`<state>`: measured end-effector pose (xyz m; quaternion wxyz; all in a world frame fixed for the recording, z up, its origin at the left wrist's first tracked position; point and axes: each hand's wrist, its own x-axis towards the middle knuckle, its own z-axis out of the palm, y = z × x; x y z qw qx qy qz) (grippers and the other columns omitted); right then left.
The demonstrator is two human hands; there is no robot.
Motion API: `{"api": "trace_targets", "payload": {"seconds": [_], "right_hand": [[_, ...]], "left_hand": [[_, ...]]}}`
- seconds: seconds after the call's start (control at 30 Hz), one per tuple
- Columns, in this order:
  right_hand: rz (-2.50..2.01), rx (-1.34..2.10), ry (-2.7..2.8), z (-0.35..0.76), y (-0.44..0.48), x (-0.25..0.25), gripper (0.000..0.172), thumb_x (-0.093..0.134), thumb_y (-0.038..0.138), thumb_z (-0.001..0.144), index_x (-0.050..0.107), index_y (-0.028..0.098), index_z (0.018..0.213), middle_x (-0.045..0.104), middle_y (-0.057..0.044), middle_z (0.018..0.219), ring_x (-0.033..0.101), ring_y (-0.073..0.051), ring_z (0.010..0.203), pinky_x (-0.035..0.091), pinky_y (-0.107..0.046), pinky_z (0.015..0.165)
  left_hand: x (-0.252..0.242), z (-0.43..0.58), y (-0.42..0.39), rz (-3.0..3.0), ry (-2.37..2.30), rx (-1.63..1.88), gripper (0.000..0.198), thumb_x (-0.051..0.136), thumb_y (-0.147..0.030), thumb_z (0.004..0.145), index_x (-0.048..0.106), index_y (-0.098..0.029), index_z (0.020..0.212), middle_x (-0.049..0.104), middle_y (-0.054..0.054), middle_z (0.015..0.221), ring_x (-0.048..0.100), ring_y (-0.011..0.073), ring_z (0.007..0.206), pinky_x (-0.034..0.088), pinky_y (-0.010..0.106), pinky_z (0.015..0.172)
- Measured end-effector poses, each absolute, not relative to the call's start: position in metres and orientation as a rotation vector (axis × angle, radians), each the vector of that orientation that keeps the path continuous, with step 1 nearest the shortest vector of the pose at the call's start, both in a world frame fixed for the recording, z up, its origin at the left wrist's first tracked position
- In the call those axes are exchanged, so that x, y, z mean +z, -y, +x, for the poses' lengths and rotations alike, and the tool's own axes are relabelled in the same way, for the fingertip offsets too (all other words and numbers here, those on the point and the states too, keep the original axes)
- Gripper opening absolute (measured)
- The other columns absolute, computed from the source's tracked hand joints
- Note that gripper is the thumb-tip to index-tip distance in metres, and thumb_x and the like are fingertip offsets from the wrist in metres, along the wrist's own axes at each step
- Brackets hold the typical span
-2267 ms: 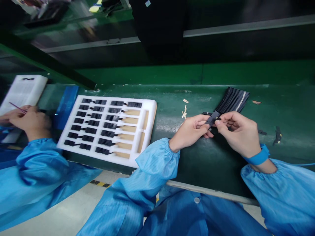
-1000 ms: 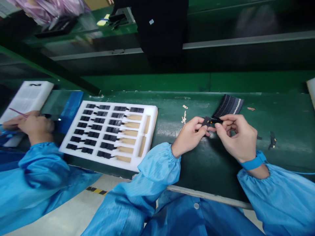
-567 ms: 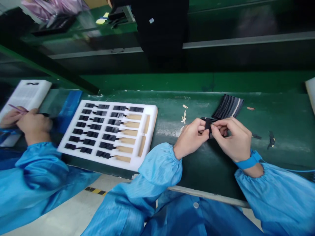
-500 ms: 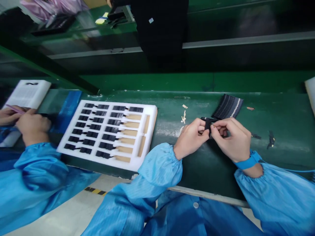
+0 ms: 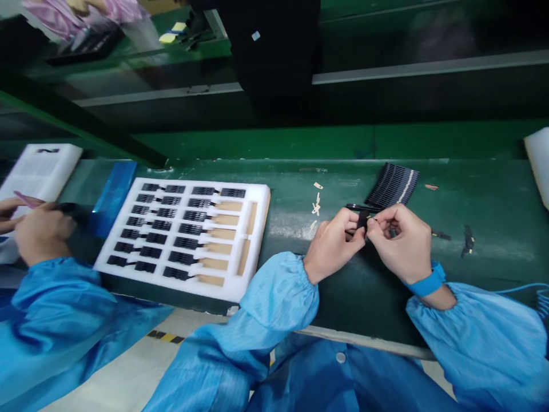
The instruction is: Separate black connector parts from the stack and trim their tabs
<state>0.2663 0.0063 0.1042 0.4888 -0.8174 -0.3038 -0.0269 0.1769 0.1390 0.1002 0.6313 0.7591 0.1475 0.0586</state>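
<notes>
Between my two hands, above the green bench, is a small black flat part [image 5: 363, 218]. My left hand [image 5: 332, 245] is closed on it, thumb against fingers. The fingertips of my right hand [image 5: 402, 237] are pinched at the part's right edge, where a tiny yellowish spot shows; what they grip is too small to tell. A thin dark bar [image 5: 358, 207] lies across the top of the part, its kind unclear. Just beyond my fingers rests a sheet of black strips [image 5: 392, 184] with one pale line. A blue wrist strap [image 5: 425, 284] circles my right wrist.
Left of me, a white foam tray [image 5: 253, 286] holds rows of black parts. Small cream scraps [image 5: 317, 203] lie beyond my left hand. Another black piece [image 5: 468, 240] sits to the right. At far left are a co-worker's hands [image 5: 43, 232] and a blue slab [image 5: 114, 197].
My hands stay together at the black part, and a yellowish spot now shows by my right fingertips. The view has shifted slightly. The co-worker's hands have moved a little left.
</notes>
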Motion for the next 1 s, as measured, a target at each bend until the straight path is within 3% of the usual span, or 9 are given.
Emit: {"api": "trace_targets", "payload": {"seconds": [0.3,0.67,1.0], "right_hand": [[-1.976,-0.099,0.745,0.266,-0.006,0.104,0.012,0.066,0.015,0.079,0.058,0.022,0.074,0.056,0.004,0.064,0.051,-0.012,0.053,0.044,-0.026,0.051],[-1.93,0.094,0.688,0.272,-0.006,0.105,0.01,0.067,0.021,0.082,0.059,0.022,0.076,0.058,0.002,0.064,0.054,-0.013,0.054,0.045,-0.027,0.052],[-1.962,0.137,0.667,0.277,-0.006,0.103,0.006,0.067,0.022,0.084,0.061,0.022,0.082,0.059,0.001,0.068,0.055,-0.013,0.056,0.045,-0.027,0.054]], "left_hand": [[0.098,0.178,-0.137,1.655,-0.337,0.134,0.01,0.06,-0.018,0.092,0.058,-0.019,0.102,0.077,0.0,0.091,0.074,0.0115,0.081,0.055,0.018,0.072],[0.095,0.178,-0.143,1.783,-0.283,0.275,0.019,0.061,-0.019,0.094,0.068,-0.02,0.112,0.078,0.001,0.105,0.076,0.0144,0.097,0.059,0.021,0.084],[0.095,0.174,-0.148,1.977,-0.269,0.25,0.023,0.06,-0.022,0.096,0.071,-0.022,0.118,0.078,0.002,0.107,0.076,0.0168,0.094,0.059,0.028,0.088]]}}
